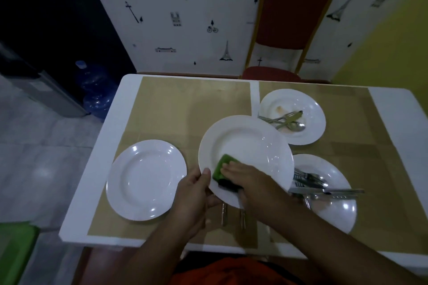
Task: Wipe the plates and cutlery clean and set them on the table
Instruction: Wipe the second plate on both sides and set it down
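Note:
My left hand grips the near left rim of a white plate, which is lifted and tilted above the table. My right hand presses a green sponge onto the plate's lower inner face. A second white plate lies bare at the left. At the back right a stained plate holds a fork and spoon. A plate at the near right carries several pieces of cutlery. Two handles stick out from under the held plate.
The white table has tan mats on it. A red chair stands behind the far edge against a patterned wall. A blue water jug and dispenser stand on the floor at the left. A green bin sits near left.

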A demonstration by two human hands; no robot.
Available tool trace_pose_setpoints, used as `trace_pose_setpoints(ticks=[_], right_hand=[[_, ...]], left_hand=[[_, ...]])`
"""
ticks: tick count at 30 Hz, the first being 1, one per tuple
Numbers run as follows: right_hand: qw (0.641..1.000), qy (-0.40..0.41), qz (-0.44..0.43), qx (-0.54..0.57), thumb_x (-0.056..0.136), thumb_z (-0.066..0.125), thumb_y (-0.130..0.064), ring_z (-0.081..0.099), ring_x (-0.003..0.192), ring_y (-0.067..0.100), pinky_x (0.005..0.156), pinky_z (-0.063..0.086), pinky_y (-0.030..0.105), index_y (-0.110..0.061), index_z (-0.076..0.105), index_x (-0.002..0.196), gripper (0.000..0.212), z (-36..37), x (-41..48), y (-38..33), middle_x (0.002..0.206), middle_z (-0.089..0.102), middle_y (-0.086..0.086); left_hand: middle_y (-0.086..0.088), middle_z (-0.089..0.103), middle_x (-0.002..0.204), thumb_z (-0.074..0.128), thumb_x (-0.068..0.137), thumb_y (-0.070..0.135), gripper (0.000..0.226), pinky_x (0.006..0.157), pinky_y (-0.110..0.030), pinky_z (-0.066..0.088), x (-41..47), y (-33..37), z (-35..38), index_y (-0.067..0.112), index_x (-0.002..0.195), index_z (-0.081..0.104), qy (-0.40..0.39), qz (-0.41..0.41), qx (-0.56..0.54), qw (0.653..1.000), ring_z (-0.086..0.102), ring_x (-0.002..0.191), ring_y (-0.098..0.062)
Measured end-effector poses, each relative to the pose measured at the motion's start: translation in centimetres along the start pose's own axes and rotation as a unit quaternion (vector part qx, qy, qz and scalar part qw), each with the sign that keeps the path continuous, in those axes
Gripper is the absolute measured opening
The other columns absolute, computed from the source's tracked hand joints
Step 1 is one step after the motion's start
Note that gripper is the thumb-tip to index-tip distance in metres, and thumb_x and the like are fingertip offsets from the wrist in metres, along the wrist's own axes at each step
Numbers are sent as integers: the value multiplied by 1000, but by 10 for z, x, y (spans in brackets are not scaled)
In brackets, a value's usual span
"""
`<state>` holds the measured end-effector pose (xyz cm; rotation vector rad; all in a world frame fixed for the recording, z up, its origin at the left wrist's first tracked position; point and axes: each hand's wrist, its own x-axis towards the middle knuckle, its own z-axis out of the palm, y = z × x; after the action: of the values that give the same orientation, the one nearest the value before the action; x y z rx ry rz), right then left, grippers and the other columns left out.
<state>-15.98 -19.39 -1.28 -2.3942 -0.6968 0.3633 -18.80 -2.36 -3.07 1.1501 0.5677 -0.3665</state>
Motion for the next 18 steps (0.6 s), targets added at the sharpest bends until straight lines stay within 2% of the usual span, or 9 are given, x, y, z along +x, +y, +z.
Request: trace_pose_setpoints(ticks=[2, 4, 6, 9, 12, 15, 18], right_hand=[[999, -21, 24, -20, 86, 58, -7, 25, 134, 3, 108, 2, 6, -16, 48, 135, 50, -2, -18, 9, 146, 41, -2], [995, -3, 88, -49, 85, 59, -5, 32, 137, 9, 113, 9, 14, -19, 48, 135, 53, -10, -32, 22, 146, 41, -3], [989, 28, 139, -47, 88, 58, -7, 33, 139, 14, 116, 15, 21, -18, 46, 137, 51, -17, -30, 27, 147, 38, -2], [987, 63, 145, -26, 88, 59, -8, 25, 141, 14, 116, 18, 27, -17, 39, 141, 57, -17, -1, 16, 153, 27, -3], [989, 94, 114, 30, 90, 53, -4, 20, 142, 8, 118, 16, 29, -17, 40, 141, 54, -10, 25, -4, 154, 24, -5], [999, 18, 28, 14, 87, 50, -1, 21, 140, 4, 116, 10, 18, -14, 43, 139, 55, 6, 17, -15, 150, 30, -6], [999, -32, 22, -7, 82, 56, 0, 23, 135, -5, 111, 8, 8, -22, 43, 138, 61, 5, -7, -5, 146, 33, -14]], left_hand=[[-11, 77, 105, 46, 106, 19, 25, 86, -57, 57, -2, -1, -8, 14, 123, 64, 9, -3, -4, 1000, 75, 92, -32], [-5, 78, 101, 46, 106, 21, 23, 93, -71, 44, -4, -4, -15, 18, 120, 63, 12, -11, 10, 1000, 76, 86, -30], [-2, 78, 100, 46, 106, 23, 24, 94, -73, 40, -5, -8, -19, 17, 123, 62, 0, -18, 34, 999, 77, 85, -29], [-1, 78, 104, 46, 106, 24, 27, 93, -69, 48, -4, -8, -16, 19, 127, 60, -24, -21, 48, 998, 76, 90, -27], [-6, 76, 109, 46, 105, 25, 25, 87, -58, 57, -1, -2, -11, 21, 122, 65, -45, -7, 46, 998, 74, 97, -30], [-14, 75, 110, 46, 106, 22, 28, 79, -47, 61, 5, 6, -16, 11, 122, 66, -27, 5, 22, 999, 73, 100, -32], [-16, 75, 108, 45, 106, 19, 27, 72, -43, 61, 9, 8, -28, 11, 120, 67, 4, 10, 7, 1000, 73, 98, -34]])
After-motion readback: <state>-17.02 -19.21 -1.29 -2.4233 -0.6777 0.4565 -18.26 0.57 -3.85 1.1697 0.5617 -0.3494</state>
